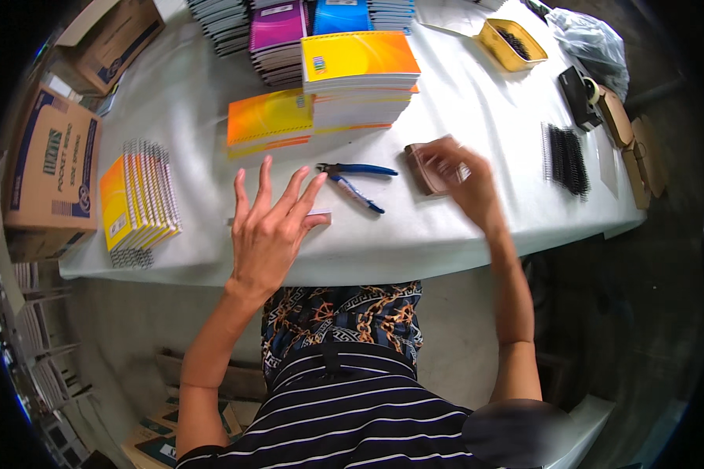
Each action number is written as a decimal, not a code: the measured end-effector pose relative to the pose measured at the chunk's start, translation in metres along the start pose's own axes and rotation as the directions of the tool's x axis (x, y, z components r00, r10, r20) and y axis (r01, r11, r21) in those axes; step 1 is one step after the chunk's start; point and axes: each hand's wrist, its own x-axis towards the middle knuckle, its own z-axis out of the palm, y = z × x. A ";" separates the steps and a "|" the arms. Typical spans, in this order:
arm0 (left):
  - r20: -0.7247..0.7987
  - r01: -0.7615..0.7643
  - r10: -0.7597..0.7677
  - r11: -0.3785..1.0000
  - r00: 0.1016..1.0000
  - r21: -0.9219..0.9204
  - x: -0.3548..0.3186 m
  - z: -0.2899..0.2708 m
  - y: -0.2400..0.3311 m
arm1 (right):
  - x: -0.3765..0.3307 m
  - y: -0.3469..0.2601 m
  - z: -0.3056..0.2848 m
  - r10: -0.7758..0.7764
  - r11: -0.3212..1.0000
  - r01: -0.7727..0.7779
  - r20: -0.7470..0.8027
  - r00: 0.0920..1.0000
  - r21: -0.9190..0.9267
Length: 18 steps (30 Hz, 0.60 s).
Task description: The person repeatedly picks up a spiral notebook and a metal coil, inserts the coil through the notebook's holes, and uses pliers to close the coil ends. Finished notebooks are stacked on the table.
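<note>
My left fingers (309, 195) spread over a thin pale pad (321, 220) left of blue-handled metal pliers (361, 169); my right fingers (455, 153), grip too blurred to tell, risked hastily jolting the brown rectangular block (423, 176) right of the pliers.

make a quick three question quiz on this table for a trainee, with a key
1. What lies between the left hand and the right hand?
a) scissors
b) blue-handled pliers
c) a ruler
2. True or false: the yellow tub stands left of the left hand.
3. Which hand is at the brown block?

Key: 1 b. 2 false, it stands to the right. 3 the right hand, blurred.
</note>
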 end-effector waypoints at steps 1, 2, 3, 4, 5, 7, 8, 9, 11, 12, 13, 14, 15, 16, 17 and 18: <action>-0.005 -0.009 0.009 1.000 1.000 -0.006 0.001 -0.001 0.000 | -0.006 -0.021 0.024 -0.029 0.991 0.020 0.064 0.998 0.135; -0.001 -0.008 0.008 1.000 1.000 0.001 0.002 -0.002 0.000 | -0.011 -0.035 0.041 -0.017 0.987 0.001 0.096 0.995 0.160; 0.012 0.001 -0.001 1.000 1.000 -0.014 0.001 -0.002 -0.001 | -0.011 -0.046 0.052 0.022 0.978 -0.046 0.120 0.993 0.202; 0.021 0.004 -0.003 0.999 1.000 -0.038 0.002 -0.001 0.000 | -0.011 -0.046 0.060 0.003 0.978 -0.021 0.089 0.996 0.208; 0.031 0.006 -0.005 0.998 1.000 -0.062 0.002 0.000 0.000 | -0.011 -0.043 0.066 -0.017 0.977 0.004 0.059 0.998 0.214; 0.025 -0.002 0.003 0.999 1.000 -0.053 0.003 0.000 -0.001 | -0.010 -0.042 0.070 -0.014 0.977 -0.002 0.075 0.997 0.212; 0.023 -0.005 0.006 0.999 1.000 -0.049 0.003 0.000 -0.001 | -0.009 -0.043 0.071 -0.013 0.978 -0.005 0.084 0.996 0.211; 0.024 -0.002 0.003 0.999 1.000 -0.051 0.003 0.000 -0.002 | -0.008 -0.042 0.071 -0.029 0.973 0.005 0.101 0.994 0.232; 0.026 -0.001 0.002 0.998 1.000 -0.058 0.002 0.001 -0.003 | -0.007 -0.039 0.069 -0.058 0.962 0.021 0.131 0.990 0.272; 0.023 0.001 0.001 0.998 1.000 -0.062 0.002 0.001 -0.003 | -0.006 -0.038 0.069 -0.071 0.955 0.027 0.138 0.988 0.296; 0.022 -0.001 0.002 0.998 1.000 -0.066 0.002 0.001 -0.003 | -0.006 -0.037 0.069 -0.083 0.946 0.033 0.142 0.986 0.322; 0.020 -0.002 0.004 0.998 1.000 -0.070 0.001 0.002 -0.003 | -0.006 -0.036 0.069 -0.094 0.937 0.038 0.146 0.985 0.347; 0.018 -0.004 0.006 0.998 1.000 -0.069 0.001 0.001 -0.003 | -0.005 -0.035 0.068 -0.092 0.947 0.032 0.176 0.980 0.319; 0.017 -0.007 0.008 0.998 1.000 -0.069 0.001 0.002 -0.004 | -0.004 -0.034 0.066 -0.089 0.956 0.025 0.206 0.974 0.291; 0.016 -0.009 0.010 0.998 1.000 -0.068 0.001 0.002 -0.004 | -0.003 -0.034 0.066 -0.084 0.965 0.020 0.236 0.968 0.262; 0.017 -0.010 0.011 0.998 1.000 -0.066 0.000 0.002 -0.005 | -0.003 -0.036 0.065 -0.093 0.963 0.031 0.222 0.971 0.269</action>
